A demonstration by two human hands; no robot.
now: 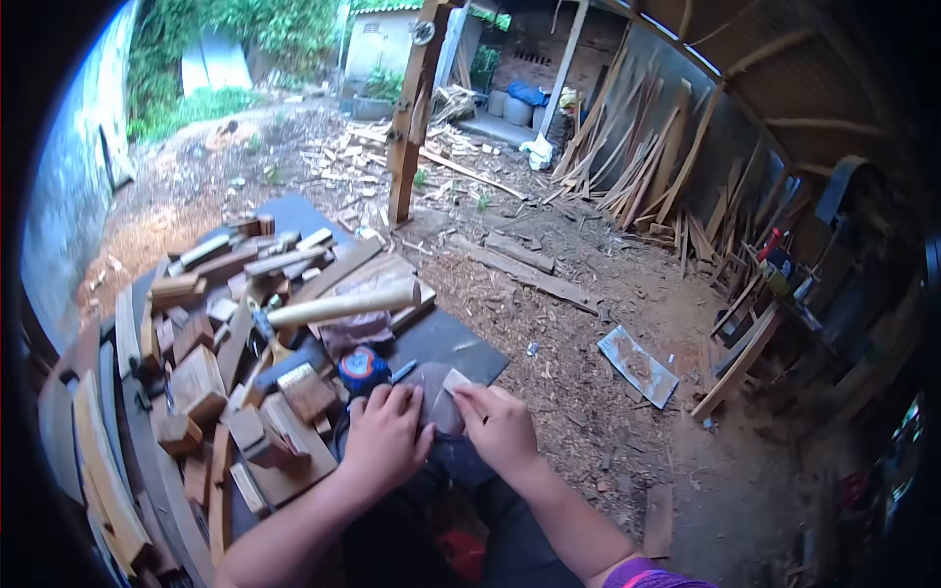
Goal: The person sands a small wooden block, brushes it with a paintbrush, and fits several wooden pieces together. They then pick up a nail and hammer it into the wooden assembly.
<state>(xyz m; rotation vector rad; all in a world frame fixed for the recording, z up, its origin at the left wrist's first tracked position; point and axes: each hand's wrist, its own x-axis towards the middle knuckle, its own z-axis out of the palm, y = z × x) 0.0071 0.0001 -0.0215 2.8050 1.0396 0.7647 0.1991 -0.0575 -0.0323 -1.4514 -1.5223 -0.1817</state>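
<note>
Head view looks down on a dark bench [461, 343] in an open shed. Left hand [384, 436] lies flat, fingers spread, pressing on a dark rounded workpiece [431, 392] at the bench's near edge. Right hand [500, 423] has its grip pinched narrow on a small pale wooden piece [456, 380], held against the workpiece's top. Just beyond the left hand sits a blue tape measure [363, 370], then a mallet [338, 307] with a pale handle. Wood offcuts [211, 333] crowd the bench's left side.
</note>
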